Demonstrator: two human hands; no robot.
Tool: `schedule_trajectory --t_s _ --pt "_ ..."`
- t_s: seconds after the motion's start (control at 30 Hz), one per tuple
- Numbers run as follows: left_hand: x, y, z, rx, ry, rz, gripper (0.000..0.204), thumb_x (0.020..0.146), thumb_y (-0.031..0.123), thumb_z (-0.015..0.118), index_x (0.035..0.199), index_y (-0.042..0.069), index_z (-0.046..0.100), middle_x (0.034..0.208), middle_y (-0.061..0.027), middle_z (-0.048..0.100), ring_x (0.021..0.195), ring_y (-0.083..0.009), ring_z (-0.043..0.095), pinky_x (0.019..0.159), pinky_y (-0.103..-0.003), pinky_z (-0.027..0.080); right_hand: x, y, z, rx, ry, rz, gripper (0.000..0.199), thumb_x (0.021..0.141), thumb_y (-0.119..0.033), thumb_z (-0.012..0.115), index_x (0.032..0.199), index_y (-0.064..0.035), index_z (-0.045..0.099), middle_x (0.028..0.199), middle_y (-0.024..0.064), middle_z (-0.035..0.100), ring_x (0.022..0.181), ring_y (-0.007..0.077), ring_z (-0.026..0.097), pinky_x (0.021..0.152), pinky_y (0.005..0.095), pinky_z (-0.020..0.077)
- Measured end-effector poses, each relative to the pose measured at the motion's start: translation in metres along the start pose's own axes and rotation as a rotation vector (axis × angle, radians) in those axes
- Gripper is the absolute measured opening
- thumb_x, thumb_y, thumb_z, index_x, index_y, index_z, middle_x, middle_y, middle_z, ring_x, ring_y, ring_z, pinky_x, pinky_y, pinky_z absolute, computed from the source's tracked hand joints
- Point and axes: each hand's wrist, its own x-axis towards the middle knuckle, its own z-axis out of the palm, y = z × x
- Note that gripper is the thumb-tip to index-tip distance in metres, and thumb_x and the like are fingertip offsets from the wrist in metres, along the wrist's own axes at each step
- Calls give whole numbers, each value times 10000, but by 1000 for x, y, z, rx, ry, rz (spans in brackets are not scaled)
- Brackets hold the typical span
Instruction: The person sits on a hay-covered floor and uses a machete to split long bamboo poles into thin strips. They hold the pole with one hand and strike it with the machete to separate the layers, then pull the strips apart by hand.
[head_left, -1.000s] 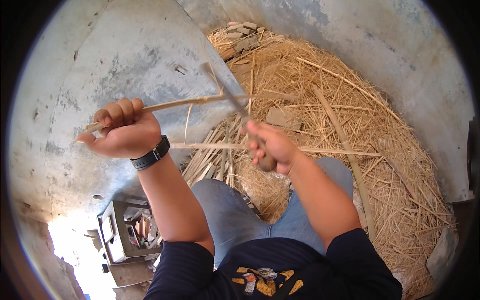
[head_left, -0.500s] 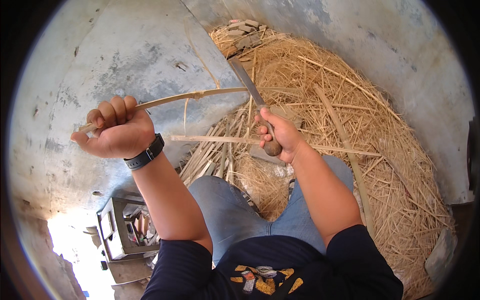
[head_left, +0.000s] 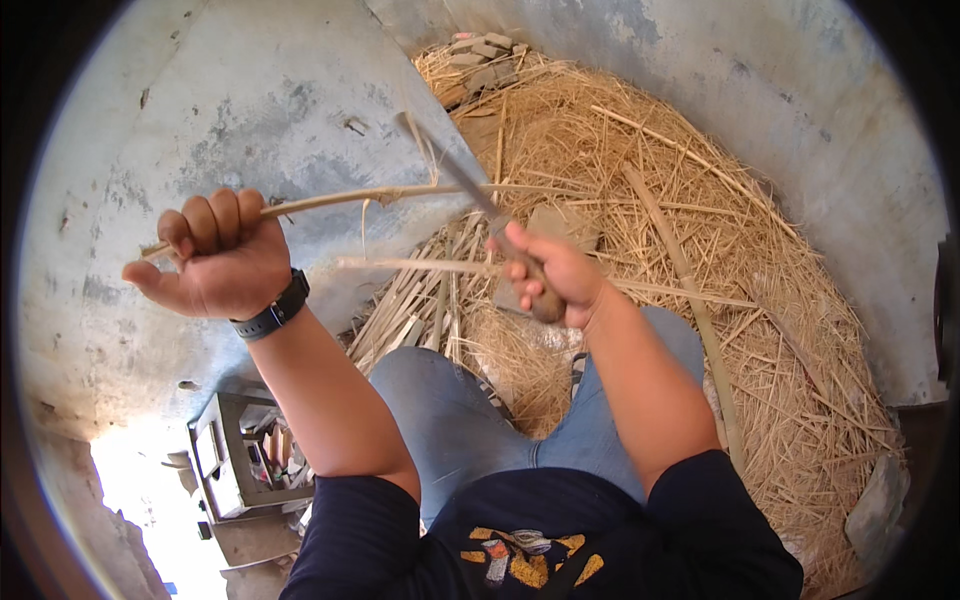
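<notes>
T-shirt (head_left: 600,505) was dark navy, short-sleeved; chest print (head_left: 530,568) showed mustard-yellow, whitish and orange-red patches. Jeans (head_left: 470,430) were faded blue. Watch (head_left: 272,312) on left wrist (head_left: 270,347) was black-strapped.

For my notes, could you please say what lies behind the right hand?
Pale strips show on both sides; whether they join behind the right hand is hidden.

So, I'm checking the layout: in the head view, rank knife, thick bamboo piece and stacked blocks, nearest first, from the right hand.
1. Knife, gripped in the right hand.
2. Thick bamboo piece, to its right on straw.
3. Stacked blocks, farthest, near the top.
</notes>
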Motion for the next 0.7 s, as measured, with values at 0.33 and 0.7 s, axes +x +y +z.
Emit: schedule_trajectory --t_s 0.33,0.7 --pt "7 -3 12 20 -28 -18 629 825 682 658 573 202 339 517 62 242 514 -113 172 525 -316 142 10 -6 0 94 229 -101 415 1043 -450 531 1200 -66 522 711 -68 479 531 -1 437 529 214 481" --pt "7 -15 27 181 229 140 506 868 599 562 647 168 416 555 33 263 539 -137 217 537 -315 195 5 -10 -4 -135 345 -222 365 1015 -385 605 1161 -62 524 721 -21 492 559 56 466 551 284 514"
